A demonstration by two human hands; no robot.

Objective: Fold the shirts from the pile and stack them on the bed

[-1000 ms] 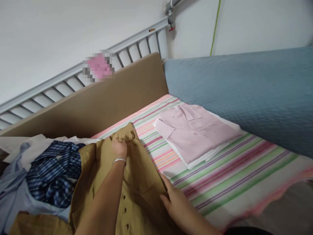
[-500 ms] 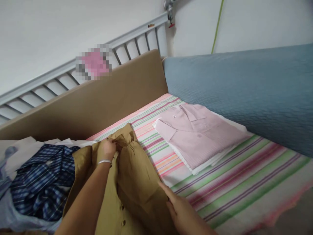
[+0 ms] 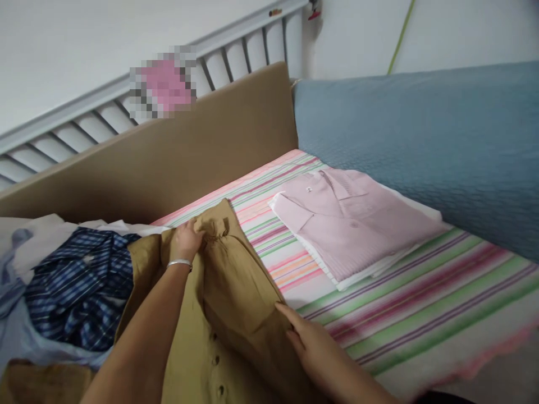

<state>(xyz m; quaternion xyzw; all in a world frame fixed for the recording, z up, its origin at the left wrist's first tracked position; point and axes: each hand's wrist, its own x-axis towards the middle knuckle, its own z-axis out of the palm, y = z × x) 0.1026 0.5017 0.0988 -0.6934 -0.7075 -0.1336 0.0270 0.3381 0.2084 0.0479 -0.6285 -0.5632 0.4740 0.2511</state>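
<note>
A khaki button-front garment [image 3: 240,286] lies spread before me, with gathers near its far end and dark buttons down its front. My left hand [image 3: 187,241], with a silver bangle at the wrist, rests on the gathered far end, its fingers lying over the cloth. At the garment's right edge, my right hand [image 3: 309,342] grips the fabric; some of its fingers are hidden. To the left, a crumpled blue plaid shirt [image 3: 84,280] touches the khaki cloth. A folded pale pink ribbed top [image 3: 353,219] lies to the right on folded white cloth.
Beneath the clothes is a striped bed sheet [image 3: 404,303]. A brown board [image 3: 219,126] borders the far side, with a white radiator [image 3: 252,56] behind it. A blue padded panel [image 3: 412,112] stands at the right. More light clothes [image 3: 46,241] are heaped at the left.
My left hand has gone from pinching the gathered cloth to lying lower on it, and the far end looks flatter. My right hand stays at the edge. The view has shifted slightly.
</note>
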